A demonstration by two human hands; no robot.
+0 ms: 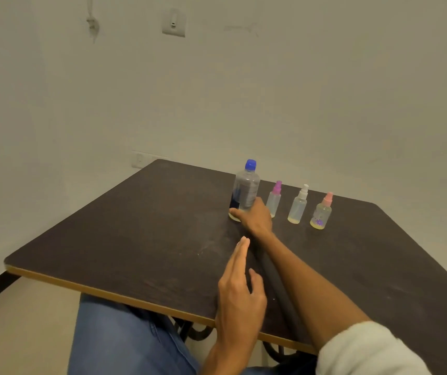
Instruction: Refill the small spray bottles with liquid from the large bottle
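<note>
The left hand [240, 288] hovers flat-fingered over the table's [125, 239] near edge. Farther, the right hand [254, 219] grasps the clear, blue-capped large bottle [245, 189], upright toward the far edge, left of three small spray bottles [298, 205]. Bare tabletop spreads left.

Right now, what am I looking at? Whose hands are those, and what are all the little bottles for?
This one picture comes from a camera worn on a person's head, looking down at their own hands. They sit at a dark table. The right hand wraps around the bottom of a large bottle with a blue cap. The left hand hovers open, holding nothing. Beside the large bottle stand three small spray bottles: one with a purple top, one with a white top, one with a pink top. The caps are all on.
</note>
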